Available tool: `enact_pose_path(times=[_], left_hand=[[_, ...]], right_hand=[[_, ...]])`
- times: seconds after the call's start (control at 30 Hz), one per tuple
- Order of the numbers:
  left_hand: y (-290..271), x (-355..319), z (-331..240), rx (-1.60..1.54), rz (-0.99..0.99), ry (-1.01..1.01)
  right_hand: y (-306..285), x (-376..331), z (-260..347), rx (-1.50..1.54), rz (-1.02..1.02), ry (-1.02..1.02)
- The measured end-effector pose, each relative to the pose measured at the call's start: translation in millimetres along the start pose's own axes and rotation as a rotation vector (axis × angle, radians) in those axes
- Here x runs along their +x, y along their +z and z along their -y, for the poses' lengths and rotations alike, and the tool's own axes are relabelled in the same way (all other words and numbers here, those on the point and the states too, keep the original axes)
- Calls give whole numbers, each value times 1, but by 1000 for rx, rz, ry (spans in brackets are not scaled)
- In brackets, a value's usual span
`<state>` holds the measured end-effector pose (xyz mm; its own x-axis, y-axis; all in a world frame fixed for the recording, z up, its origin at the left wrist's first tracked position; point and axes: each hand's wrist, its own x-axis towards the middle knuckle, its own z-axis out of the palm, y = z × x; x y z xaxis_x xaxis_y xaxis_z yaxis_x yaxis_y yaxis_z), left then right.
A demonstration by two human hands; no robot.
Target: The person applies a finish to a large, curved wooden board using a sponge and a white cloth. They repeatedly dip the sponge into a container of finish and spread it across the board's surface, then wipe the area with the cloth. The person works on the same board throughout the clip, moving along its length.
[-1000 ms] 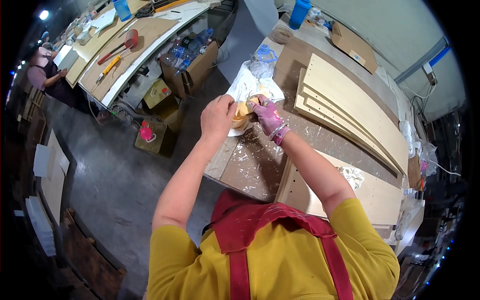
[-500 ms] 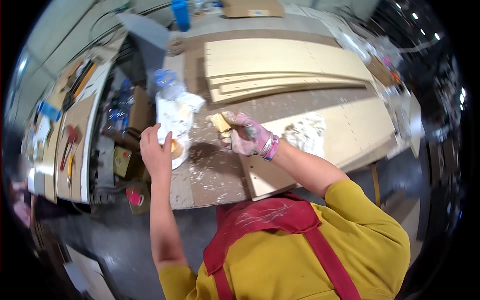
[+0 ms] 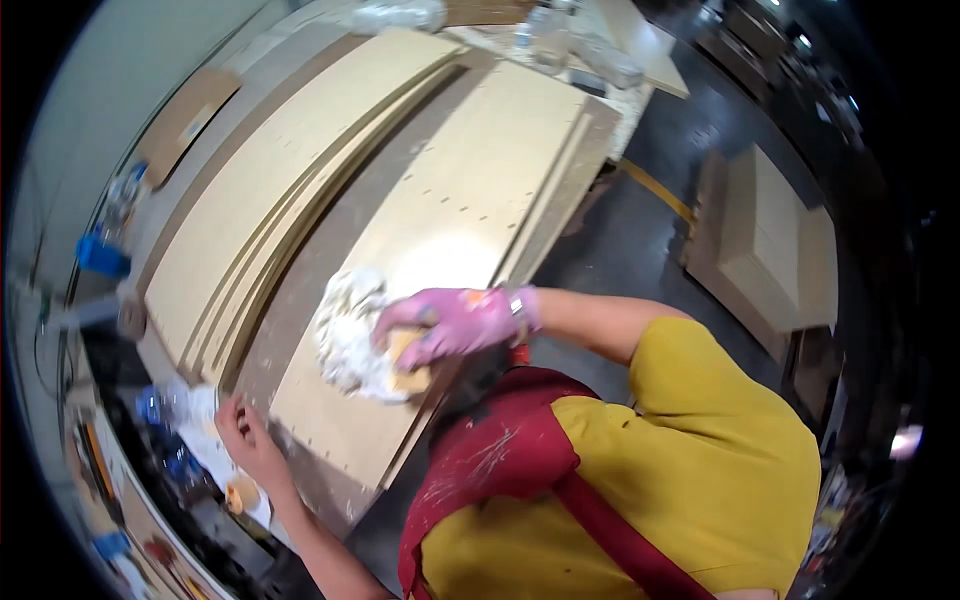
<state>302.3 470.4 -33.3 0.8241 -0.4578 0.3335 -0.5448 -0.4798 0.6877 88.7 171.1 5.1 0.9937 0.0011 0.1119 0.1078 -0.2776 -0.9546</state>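
My right hand (image 3: 450,322), in a stained pink glove, is closed on a small yellow sponge (image 3: 408,352). It sits at the right edge of a crumpled white rag (image 3: 345,330); whether the sponge touches the rag is hard to tell. Under the rag lies the top one of several stacked pale wooden boards (image 3: 480,160), with small holes along it. My bare left hand (image 3: 245,435) hovers near the table's left side, fingers loosely bent and apart, holding nothing. Beside it are a white sheet (image 3: 205,410) and a small orange-rimmed cup (image 3: 241,494).
More long pale boards (image 3: 300,160) are stacked at the far side of the table. A clear bottle with a blue cap (image 3: 160,404) stands at the left. Plastic containers (image 3: 550,45) sit at the back. On the floor at right is a stack of panels (image 3: 770,250).
My view has turned to the right. My right hand has carried the sponge from above the bare table over to the white rag. My left hand's fingers have curled more.
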Motion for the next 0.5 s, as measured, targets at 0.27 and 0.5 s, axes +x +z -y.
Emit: enact_pose_path(times=[0.27, 0.5], left_hand=[[136, -4, -114, 17, 446, 205], [225, 45, -128, 274, 392, 471]], right_hand=[[-199, -214, -95, 320, -1154, 367], [-270, -216, -140, -230, -1236, 408]])
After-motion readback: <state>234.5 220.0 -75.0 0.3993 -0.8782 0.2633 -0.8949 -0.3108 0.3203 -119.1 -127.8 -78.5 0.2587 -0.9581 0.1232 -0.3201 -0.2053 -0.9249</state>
